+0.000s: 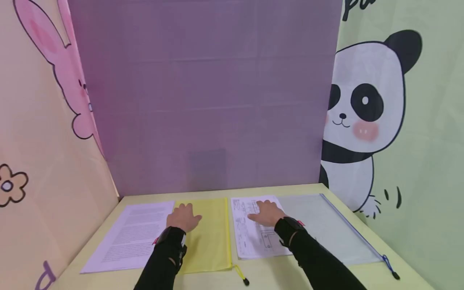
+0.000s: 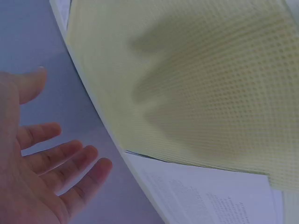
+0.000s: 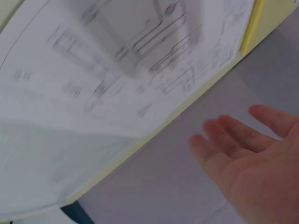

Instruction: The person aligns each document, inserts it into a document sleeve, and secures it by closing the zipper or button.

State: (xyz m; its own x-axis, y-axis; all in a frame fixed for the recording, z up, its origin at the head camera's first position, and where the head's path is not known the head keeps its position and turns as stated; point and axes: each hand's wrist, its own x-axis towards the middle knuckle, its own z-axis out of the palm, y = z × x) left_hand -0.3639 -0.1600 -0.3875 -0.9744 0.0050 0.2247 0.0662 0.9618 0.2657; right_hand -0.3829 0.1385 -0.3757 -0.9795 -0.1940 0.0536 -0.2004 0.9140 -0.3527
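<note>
My left hand (image 1: 183, 218) is held above a yellow mesh zip pouch (image 1: 208, 237), its fingers relaxed and spread in the left wrist view. It holds nothing, and its shadow falls on the mesh (image 2: 210, 84). My right hand (image 1: 267, 213) hovers over a sheet of paper with printed diagrams (image 1: 250, 237), fingers loosely extended and empty. That sheet also shows in the right wrist view. To its right lies a clear whitish zip pouch (image 1: 326, 229) with a blue zip edge, partly hidden by my right forearm. Left of the yellow pouch lies a text-printed paper (image 1: 127, 233).
Everything lies flat on a pale yellow table (image 1: 195, 280). A purple panel (image 1: 217, 100) rises behind its back edge. Cartoon-printed curtains stand at both sides, with a panda (image 1: 362, 92) on the right one. Zip pull cords (image 1: 240, 274) hang toward the front.
</note>
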